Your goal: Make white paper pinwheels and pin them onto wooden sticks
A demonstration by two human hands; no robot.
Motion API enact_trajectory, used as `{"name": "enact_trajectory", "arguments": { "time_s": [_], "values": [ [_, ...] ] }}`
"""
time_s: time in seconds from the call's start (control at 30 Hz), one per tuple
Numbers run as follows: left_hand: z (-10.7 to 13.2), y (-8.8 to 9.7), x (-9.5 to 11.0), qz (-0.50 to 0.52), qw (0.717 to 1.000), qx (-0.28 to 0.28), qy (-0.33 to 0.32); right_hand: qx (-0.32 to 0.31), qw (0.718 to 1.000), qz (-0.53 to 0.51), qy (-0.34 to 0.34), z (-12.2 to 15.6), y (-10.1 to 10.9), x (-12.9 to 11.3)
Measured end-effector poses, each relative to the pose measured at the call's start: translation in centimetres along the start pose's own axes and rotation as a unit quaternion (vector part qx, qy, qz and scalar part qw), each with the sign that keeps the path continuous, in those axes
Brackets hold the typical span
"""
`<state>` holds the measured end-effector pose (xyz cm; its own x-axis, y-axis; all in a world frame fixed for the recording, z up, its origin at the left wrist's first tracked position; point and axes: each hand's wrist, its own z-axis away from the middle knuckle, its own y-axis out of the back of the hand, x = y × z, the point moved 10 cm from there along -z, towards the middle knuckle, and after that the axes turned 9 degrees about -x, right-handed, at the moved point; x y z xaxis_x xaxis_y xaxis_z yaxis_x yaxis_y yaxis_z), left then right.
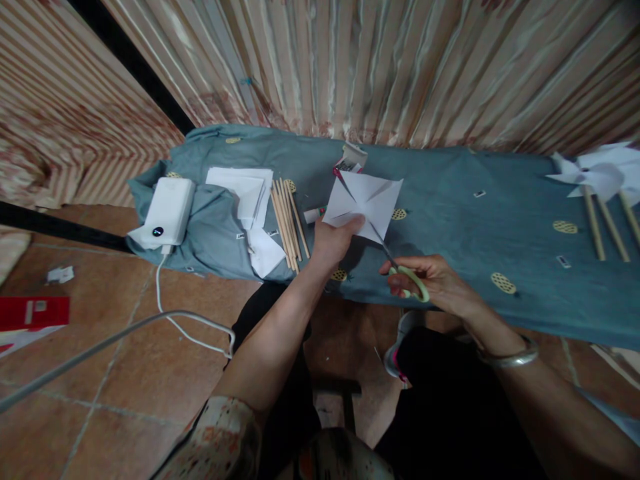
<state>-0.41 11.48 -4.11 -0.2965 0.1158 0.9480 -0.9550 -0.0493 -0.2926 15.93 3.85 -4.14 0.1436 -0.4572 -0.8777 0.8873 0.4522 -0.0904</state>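
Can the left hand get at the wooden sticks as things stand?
Probably yes, though not without freeing its grip: the left hand is holding the cut white paper. The wooden sticks lie close by on its left, with nothing seen lying over them.

You seem to be in a room of a home: pleated, striped curtains with a reddish pattern hang along the far side and the left, and reddish-brown tiles cover the floor beneath you. The long, narrow surface before you is draped in a loose, rumpled blue-green cloth printed with yellow pineapples, which looks more like household fabric than a workshop covering.
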Motion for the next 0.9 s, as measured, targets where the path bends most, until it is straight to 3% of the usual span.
{"name": "enact_trajectory", "arguments": {
  "time_s": [0.27,0.9],
  "values": [
    [0.2,-0.8,-0.1,0.002,1.000,-0.025,0.006,-0.002,0.999,0.033,0.022,0.1,-0.4,-1.3],
    [0.4,-1.4,-0.5,0.017,0.999,-0.047,0.019,0.022,1.000,0.009,-0.014,-0.1,0.0,-0.6]
  ]
}}
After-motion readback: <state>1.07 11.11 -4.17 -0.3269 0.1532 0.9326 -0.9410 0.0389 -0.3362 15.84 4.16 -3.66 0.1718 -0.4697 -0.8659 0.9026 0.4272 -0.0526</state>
